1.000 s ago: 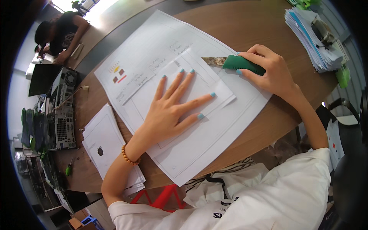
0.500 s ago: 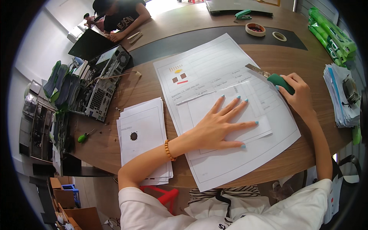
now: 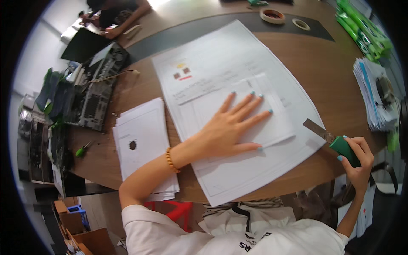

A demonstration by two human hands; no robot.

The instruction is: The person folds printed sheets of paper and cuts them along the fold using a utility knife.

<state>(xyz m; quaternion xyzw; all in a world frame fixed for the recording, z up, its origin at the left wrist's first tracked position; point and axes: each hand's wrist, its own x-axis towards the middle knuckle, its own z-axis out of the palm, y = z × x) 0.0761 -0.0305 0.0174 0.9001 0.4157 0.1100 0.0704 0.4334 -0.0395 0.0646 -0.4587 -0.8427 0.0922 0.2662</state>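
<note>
My left hand point(image 3: 231, 127) lies flat with fingers spread on a smaller white sheet point(image 3: 278, 125), pressing it onto a large printed sheet point(image 3: 242, 180). The large sheet carries lines, text and small coloured shapes near its far left. At the table's right front edge, my right hand point(image 3: 359, 160) is closed around the green handle of a knife point(image 3: 318, 129). Its worn, flat metal blade points up and left, near the large sheet's right edge; whether it touches the paper I cannot tell. Left of the large sheet is a stack of paper point(image 3: 148, 127) with a black round figure on top.
An opened computer case point(image 3: 97, 93) stands at the left, with a small green screwdriver point(image 3: 83, 148) nearer me. Tape rolls point(image 3: 272, 16) lie at the back. Paper piles point(image 3: 370, 95) and green packages point(image 3: 361, 32) line the right side. A person point(image 3: 121, 17) sits across the table.
My right hand has drawn the knife toward me, from the large sheet's upper right edge down to the table's front right. My left hand stays flat on the smaller sheet. The view has shifted.
</note>
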